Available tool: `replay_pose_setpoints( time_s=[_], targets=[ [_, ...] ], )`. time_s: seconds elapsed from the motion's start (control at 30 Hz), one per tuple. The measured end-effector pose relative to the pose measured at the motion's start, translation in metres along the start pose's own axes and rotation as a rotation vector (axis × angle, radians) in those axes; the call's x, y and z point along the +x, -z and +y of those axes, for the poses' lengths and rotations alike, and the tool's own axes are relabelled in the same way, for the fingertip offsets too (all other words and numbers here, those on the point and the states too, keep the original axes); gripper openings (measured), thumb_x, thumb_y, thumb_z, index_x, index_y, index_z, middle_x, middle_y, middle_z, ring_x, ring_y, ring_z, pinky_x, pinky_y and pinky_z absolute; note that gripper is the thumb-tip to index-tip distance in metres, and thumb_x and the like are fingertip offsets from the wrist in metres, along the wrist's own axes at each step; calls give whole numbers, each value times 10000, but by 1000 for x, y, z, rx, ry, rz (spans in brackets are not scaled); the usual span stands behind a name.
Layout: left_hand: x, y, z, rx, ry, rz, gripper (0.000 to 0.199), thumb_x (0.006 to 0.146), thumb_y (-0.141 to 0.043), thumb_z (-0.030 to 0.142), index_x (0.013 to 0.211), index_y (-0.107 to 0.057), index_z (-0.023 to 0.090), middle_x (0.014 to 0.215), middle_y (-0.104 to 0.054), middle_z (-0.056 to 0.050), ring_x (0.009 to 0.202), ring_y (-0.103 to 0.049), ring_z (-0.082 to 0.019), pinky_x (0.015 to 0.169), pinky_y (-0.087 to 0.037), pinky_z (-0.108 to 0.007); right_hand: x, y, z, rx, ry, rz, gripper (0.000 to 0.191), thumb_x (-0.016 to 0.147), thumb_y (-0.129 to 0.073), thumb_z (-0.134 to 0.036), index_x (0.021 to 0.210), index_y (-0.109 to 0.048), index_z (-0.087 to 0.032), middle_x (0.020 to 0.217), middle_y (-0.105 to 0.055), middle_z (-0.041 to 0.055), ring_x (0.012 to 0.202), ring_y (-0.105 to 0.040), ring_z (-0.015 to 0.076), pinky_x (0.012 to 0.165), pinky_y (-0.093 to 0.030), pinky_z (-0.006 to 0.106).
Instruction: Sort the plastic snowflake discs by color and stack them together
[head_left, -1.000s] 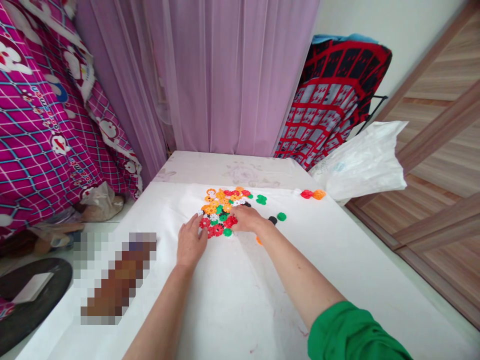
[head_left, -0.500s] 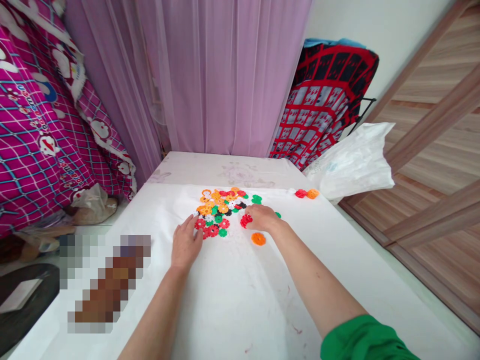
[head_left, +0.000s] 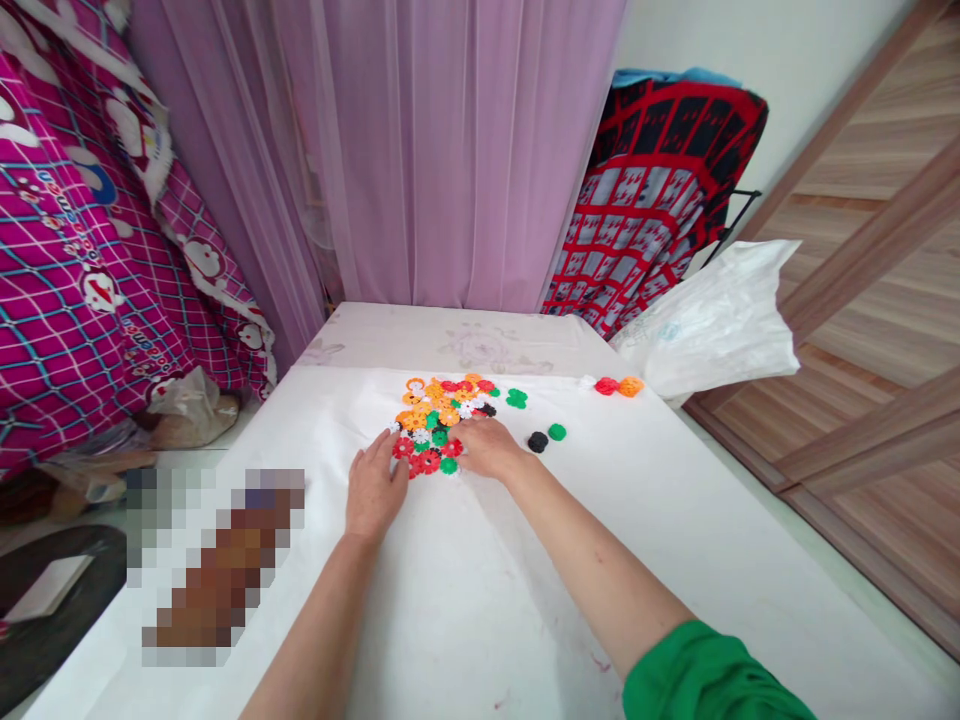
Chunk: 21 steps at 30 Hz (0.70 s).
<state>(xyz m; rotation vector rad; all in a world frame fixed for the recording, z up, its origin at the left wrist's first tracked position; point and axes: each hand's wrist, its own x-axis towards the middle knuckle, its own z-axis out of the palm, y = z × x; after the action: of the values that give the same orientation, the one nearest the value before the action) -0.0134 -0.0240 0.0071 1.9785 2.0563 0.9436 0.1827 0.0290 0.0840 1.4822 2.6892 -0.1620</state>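
Many small flower-shaped discs in orange, red, green, white and black lie in a loose pile [head_left: 431, 412] on the white cloth [head_left: 450, 590]. Resting at the pile's left edge, my left hand [head_left: 375, 490] has its fingers apart and holds nothing. At the right side of the pile is my right hand [head_left: 487, 447], its fingers apart beside a red disc [head_left: 452, 449]; its fingertips are partly hidden. A black piece [head_left: 538, 442] and a green piece [head_left: 557, 432] lie right of that hand, with green discs [head_left: 517, 398] farther back.
White, red [head_left: 606, 385] and orange [head_left: 631, 386] pieces sit in a row near the table's back right edge. Beside them stands a white plastic bag [head_left: 712, 325]. A purple curtain [head_left: 465, 150] hangs behind the table. A pixelated patch covers the left side.
My right hand has moved left to the pile. The red piece at its fingers and the orange disc below it no longer show. The black piece has come into view. My left hand has hardly moved.
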Motion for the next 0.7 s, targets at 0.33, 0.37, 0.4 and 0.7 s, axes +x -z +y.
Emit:
replay_pose_setpoints(
  time_s=[0.33, 0.37, 0.4, 0.7],
  targets=[
    [0, 1, 1, 5, -7, -35, 458, 890, -451, 275, 1335, -538, 210, 1441, -529, -105, 1318, -501, -254, 1133, -310, -500, 2, 0, 1, 64, -90, 22, 406, 788, -642, -312, 1182, -599, -222, 1153, -690, 65, 1077, -619, 226, 832, -450, 275],
    [0, 1, 2, 7, -8, -38, 455, 891, -449, 275, 1332, -540, 209, 1439, -530, -105, 1312, -507, -254, 1133, -313, -499, -2, 5, 7, 66, -119, 36, 404, 797, -633, -313, 1190, -593, -223, 1162, -688, 66, 1077, -619, 226, 831, -448, 276],
    [0, 2, 3, 8, -9, -40, 451, 891, -449, 274, 1327, -544, 208, 1437, -532, -106, 1307, -512, -255, 1132, -314, -498, -7, 11, 16, 68, -152, 52, 401, 807, -623, -311, 1197, -587, -224, 1178, -683, 66, 1080, -619, 224, 833, -445, 276],
    [2, 1, 2, -2, 0, -40, 452, 888, -437, 272, 1320, -548, 199, 1428, -543, -104, 1312, -508, -256, 1137, -306, -501, -35, 24, 63, 74, -287, 41, 387, 787, -642, -289, 1166, -600, -228, 1187, -679, 55, 1079, -622, 215, 835, -428, 273]
  ],
)
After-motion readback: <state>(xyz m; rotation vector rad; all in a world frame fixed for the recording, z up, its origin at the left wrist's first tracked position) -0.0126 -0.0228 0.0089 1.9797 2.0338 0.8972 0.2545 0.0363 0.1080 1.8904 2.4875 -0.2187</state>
